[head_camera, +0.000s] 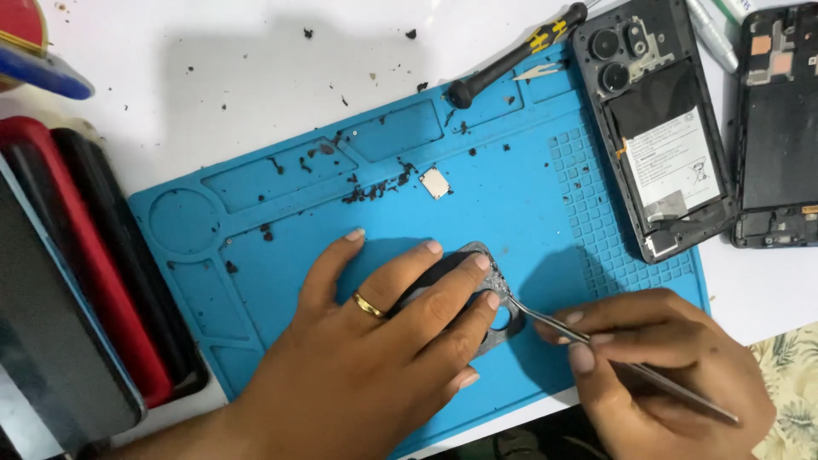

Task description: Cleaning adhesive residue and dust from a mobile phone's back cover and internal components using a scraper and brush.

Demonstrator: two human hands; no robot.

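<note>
Head view, one bench, seen from above.

Left hand: laid flat, fingers spread, pressing down on a grey camera-frame part from a phone; a gold ring sits on one finger. The part lies on the blue silicone repair mat, mostly under the fingertips, with its round opening showing just right of them.

Right hand: closed in a pinch grip on metal tweezers. The tweezers run up and left from the hand, and their tips meet the right edge of the camera-frame part, just beside the left fingertips. The two hands are near each other, the part between them.

Mat, other contents: a small square pale component above the left hand, well apart from it; dark crumbs of debris scattered over the upper trays and onto the white table.

Upper right: an opened phone, back off, battery and camera lenses exposed, lying half on the mat's gridded corner. A second opened phone body rests beside it on the table. A black-handled screwdriver lies diagonally across the mat's top edge.

Left edge: a red-and-black case and a dark flat panel.
</note>
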